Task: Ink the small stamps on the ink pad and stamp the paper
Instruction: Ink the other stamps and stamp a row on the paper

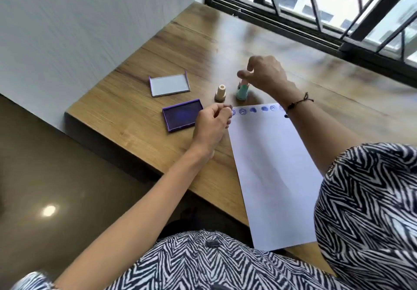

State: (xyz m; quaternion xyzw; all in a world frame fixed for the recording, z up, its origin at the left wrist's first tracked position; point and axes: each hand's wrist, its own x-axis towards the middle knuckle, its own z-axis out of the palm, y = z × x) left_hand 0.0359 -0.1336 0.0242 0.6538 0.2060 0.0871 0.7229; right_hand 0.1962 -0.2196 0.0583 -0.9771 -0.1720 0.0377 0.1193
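Observation:
A white sheet of paper [268, 172] lies on the wooden table [140, 100], with a row of blue stamp marks [252, 109] along its far edge. The open purple ink pad [181, 115] sits left of the paper. A beige stamp [220, 93] stands upright beyond the pad. My right hand [264, 75] hovers over a teal stamp [242, 91] with a pink part at its top, fingertips at that top. My left hand [213, 121] rests at the paper's far left corner, fingers curled; anything inside it is hidden.
The ink pad's lid [169, 84] lies open-side up beyond the pad. A white wall [79, 18] bounds the table on the left, a barred window [316, 3] at the far side. The table's left edge drops to a dark floor [56, 177].

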